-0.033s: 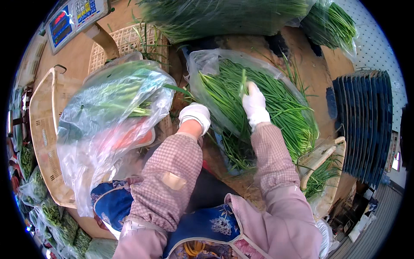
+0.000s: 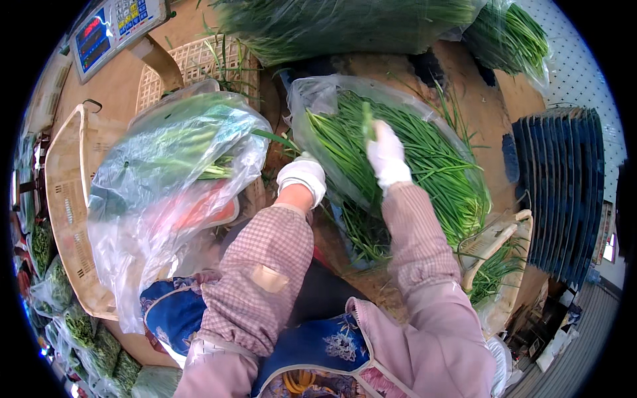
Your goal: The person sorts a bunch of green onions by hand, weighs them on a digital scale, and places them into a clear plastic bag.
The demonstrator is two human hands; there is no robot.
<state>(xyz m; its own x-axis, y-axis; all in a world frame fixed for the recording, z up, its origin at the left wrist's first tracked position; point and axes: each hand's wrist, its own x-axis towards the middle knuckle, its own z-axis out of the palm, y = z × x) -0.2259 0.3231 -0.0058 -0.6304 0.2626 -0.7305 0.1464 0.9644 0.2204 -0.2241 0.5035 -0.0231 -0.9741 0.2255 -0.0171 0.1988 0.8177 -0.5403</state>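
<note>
Over the greens (image 2: 424,149), slanting from upper left to lower right in a clear bag (image 2: 318,89), the nearer right hand (image 2: 387,151) pinches a green sprig (image 2: 367,118); the left hand's (image 2: 302,174) grip, just left, I cannot tell.

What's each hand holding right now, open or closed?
Left hand: can't tell; its grip is hidden.
Right hand: closed, holding blurred green stalks.
</note>
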